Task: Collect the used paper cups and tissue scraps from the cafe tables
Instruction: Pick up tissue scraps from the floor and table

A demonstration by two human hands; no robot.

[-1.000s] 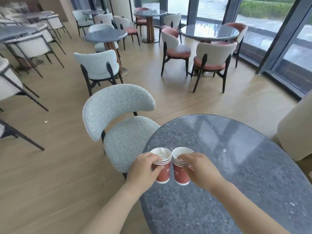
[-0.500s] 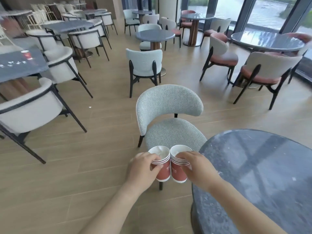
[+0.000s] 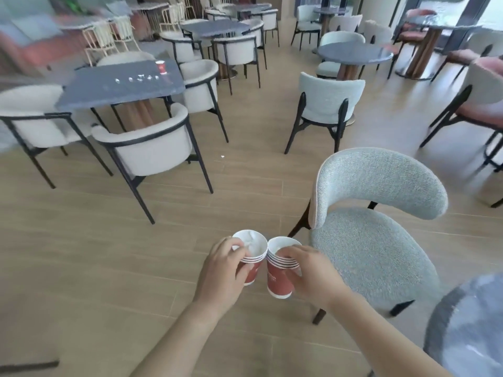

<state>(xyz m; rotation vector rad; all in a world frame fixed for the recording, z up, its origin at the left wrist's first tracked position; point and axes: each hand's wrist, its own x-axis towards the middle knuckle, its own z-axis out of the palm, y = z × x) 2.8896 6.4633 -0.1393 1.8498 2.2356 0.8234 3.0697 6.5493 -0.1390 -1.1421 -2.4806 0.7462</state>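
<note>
My left hand (image 3: pixel 221 273) grips a stack of several red paper cups (image 3: pixel 251 250) with white tissue inside the top one. My right hand (image 3: pixel 313 273) holds a second stack of red cups (image 3: pixel 280 276) beside it, rims touching. Both stacks hang over the wooden floor. Far left, a square grey table (image 3: pixel 89 91) carries one red cup (image 3: pixel 161 67) near its far right corner and several small white tissue scraps (image 3: pixel 137 78) in a row.
A grey-blue chair (image 3: pixel 375 232) stands right of my hands, beside a round dark table (image 3: pixel 468 330) at the lower right. White armchairs (image 3: pixel 152 148) ring the square table. More chairs and round tables fill the back. A white scrap (image 3: pixel 222 156) lies on the floor.
The view has swung left, away from the round table, which slid to the lower right corner. The square table with a cup and scraps came closer. Both hands keep their cup stacks.
</note>
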